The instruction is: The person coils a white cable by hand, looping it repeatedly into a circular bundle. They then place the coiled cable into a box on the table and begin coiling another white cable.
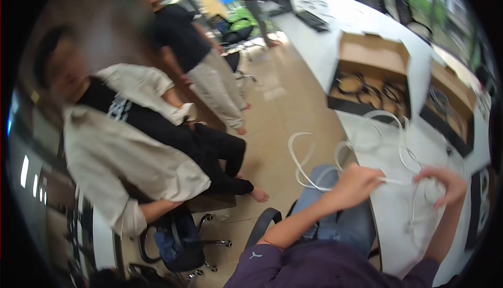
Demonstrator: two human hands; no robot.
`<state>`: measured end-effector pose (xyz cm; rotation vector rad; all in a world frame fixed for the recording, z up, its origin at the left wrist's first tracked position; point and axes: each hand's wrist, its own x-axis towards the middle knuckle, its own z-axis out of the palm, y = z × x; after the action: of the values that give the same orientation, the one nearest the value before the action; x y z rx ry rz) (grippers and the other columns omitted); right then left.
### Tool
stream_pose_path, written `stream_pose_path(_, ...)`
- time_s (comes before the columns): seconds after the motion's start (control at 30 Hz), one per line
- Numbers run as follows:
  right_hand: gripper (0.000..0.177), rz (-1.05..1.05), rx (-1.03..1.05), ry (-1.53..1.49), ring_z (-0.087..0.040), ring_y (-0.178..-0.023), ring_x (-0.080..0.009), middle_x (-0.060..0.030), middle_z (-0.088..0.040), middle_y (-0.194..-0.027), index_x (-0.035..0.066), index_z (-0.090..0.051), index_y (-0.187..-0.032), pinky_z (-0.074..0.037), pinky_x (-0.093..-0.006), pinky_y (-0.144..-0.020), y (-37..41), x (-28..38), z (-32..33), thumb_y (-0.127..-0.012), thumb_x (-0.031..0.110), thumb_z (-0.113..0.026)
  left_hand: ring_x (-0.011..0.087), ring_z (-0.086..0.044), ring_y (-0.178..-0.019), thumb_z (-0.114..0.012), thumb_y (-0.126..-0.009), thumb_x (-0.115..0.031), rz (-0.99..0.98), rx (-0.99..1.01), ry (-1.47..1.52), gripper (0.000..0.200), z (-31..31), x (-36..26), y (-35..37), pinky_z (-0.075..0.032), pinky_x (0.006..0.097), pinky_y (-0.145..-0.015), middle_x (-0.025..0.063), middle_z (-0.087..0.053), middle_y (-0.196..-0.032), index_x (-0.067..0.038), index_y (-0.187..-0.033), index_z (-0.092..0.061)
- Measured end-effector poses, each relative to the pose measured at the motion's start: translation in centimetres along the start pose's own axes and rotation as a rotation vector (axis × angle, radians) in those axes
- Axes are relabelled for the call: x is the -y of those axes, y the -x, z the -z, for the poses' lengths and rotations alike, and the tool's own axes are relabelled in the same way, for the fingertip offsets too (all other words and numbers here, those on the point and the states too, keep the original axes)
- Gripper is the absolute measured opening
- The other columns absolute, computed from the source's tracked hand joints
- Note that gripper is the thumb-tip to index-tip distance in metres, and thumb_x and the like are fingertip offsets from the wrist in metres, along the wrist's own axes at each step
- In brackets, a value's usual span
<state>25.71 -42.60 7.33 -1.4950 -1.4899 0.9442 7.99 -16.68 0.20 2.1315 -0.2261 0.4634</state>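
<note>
A white cable (pixel 299 165) hangs in loose loops over my lap and the table's edge. My left hand (pixel 357 184) is closed around part of it, and a straight stretch of cable (pixel 395 181) sticks out toward the right. My right hand (pixel 445 184) is at the far side of that stretch, fingers curved and thumb apart. More of the white cable passes close by its fingertips; blur hides whether they touch it. Further cable loops (pixel 402 136) lie on the white table (pixel 390 230) beyond my hands.
An open cardboard box (pixel 373 60) with dark coiled cables stands on the table, and a second box (pixel 451 91) with grey cables is to its right. A keyboard (pixel 312 20) lies farther back. One person (pixel 136 131) sits at left; another (pixel 183 41) stands behind. An office chair (pixel 181 246) is lower left.
</note>
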Motion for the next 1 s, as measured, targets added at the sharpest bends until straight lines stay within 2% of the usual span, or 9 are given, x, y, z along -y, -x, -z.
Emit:
stream_pose_path(0.07,0.072,0.087,-0.622,-0.061,-0.055,-0.116,-0.0250,-0.0153,-0.055,-0.126,-0.001,-0.039,-0.138,-0.038,-0.0386,-0.103,6.9,-2.5,2.6,-0.088,0.046,-0.061,0.0206,-0.057,-0.054,-0.054,-0.083,-0.002,0.172,0.000,0.097,0.017,0.7,-0.1,0.5,-0.042,0.0315,-0.053,0.0142,-0.059,-0.064,0.000,-0.095,-0.067)
stream_pose_path(0.13,0.045,0.336,-1.552,-0.258,-0.055,-0.115,-0.0216,-0.0136,-0.054,-0.130,0.000,-0.037,-0.139,-0.036,-0.0368,-0.106,12.4,-1.8,8.0,-0.100,0.023,-0.041,0.0056,-0.042,-0.053,-0.054,-0.088,-0.003,0.263,-0.055,0.206,0.016,2.2,0.5,0.5,-0.031,0.0231,-0.048,-0.0002,-0.056,-0.062,-0.001,-0.094,-0.068)
stream_pose_path(0.23,0.030,0.749,-2.303,-0.273,-0.058,-0.098,-0.0170,-0.0108,-0.060,-0.111,-0.002,-0.053,-0.121,-0.046,-0.0296,-0.086,25.5,-4.2,10.8,-0.094,0.008,-0.047,0.0023,-0.040,-0.058,-0.052,-0.094,-0.009,0.318,-0.155,0.381,0.018,3.4,3.1,0.0,-0.028,0.0218,-0.049,-0.0049,-0.055,-0.069,0.000,-0.097,-0.067)
stream_pose_path(0.3,0.029,0.785,-2.126,-0.107,-0.056,-0.089,-0.0136,-0.0082,-0.059,-0.099,-0.003,-0.055,-0.118,-0.046,-0.0261,-0.076,16.9,-0.6,5.2,-0.091,0.003,-0.047,0.0020,-0.043,-0.063,-0.053,-0.093,-0.007,0.301,-0.115,0.430,0.017,3.7,3.2,-1.1,-0.030,0.0201,-0.051,-0.0045,-0.057,-0.075,0.001,-0.099,-0.066)
stream_pose_path(0.4,0.028,0.428,-1.505,0.128,-0.053,-0.086,-0.0107,-0.0046,-0.056,-0.095,-0.001,-0.055,-0.117,-0.044,-0.0241,-0.078,4.2,0.7,-1.8,-0.089,0.002,-0.050,0.0021,-0.047,-0.069,-0.055,-0.092,-0.005,0.272,-0.114,0.487,0.015,3.5,2.3,-2.0,-0.034,0.0178,-0.055,-0.0026,-0.060,-0.083,0.001,-0.101,-0.066)
stream_pose_path(0.57,0.046,-0.079,-0.827,0.838,-0.056,-0.103,-0.0314,-0.0139,-0.059,-0.114,0.001,-0.055,-0.121,-0.044,-0.0398,-0.090,-7.4,-0.6,-8.0,-0.076,0.002,-0.066,0.0060,-0.055,-0.079,-0.064,-0.087,-0.005,0.254,0.043,0.515,0.019,3.6,0.8,-2.3,-0.043,0.0194,-0.062,0.0017,-0.064,-0.091,0.002,-0.104,-0.066)
stream_pose_path(0.63,0.048,-0.159,-0.719,0.865,-0.059,-0.096,-0.0340,-0.0171,-0.061,-0.107,0.002,-0.056,-0.120,-0.046,-0.0412,-0.085,-8.8,-3.6,-7.9,-0.073,0.000,-0.065,0.0042,-0.054,-0.078,-0.066,-0.086,-0.004,0.261,0.086,0.577,0.018,5.5,-0.2,-1.5,-0.043,0.0182,-0.063,0.0008,-0.065,-0.087,0.002,-0.102,-0.068)
stream_pose_path(0.8,0.033,-0.350,-0.785,0.906,-0.059,-0.068,-0.0338,-0.0178,-0.056,-0.072,0.001,-0.058,-0.104,-0.046,-0.0393,-0.063,-5.7,-10.1,-5.0,-0.073,-0.008,-0.051,0.0025,-0.047,-0.069,-0.066,-0.088,-0.007,0.005,-0.681,0.673,0.013,15.6,1.3,3.1,-0.035,0.0174,-0.061,-0.0021,-0.060,-0.077,0.002,-0.096,-0.068)
stream_pose_path(1.0,0.023,-0.540,-0.783,0.257,-0.059,-0.065,-0.0188,-0.0107,-0.050,-0.063,0.000,-0.051,-0.105,-0.045,-0.0358,-0.061,-4.1,-2.4,-4.5,-0.083,-0.004,-0.045,0.0023,-0.044,-0.065,-0.065,-0.089,-0.010,-0.072,-0.860,0.442,0.015,19.7,1.9,6.6,-0.033,0.0172,-0.059,-0.0022,-0.059,-0.075,0.003,-0.096,-0.067)
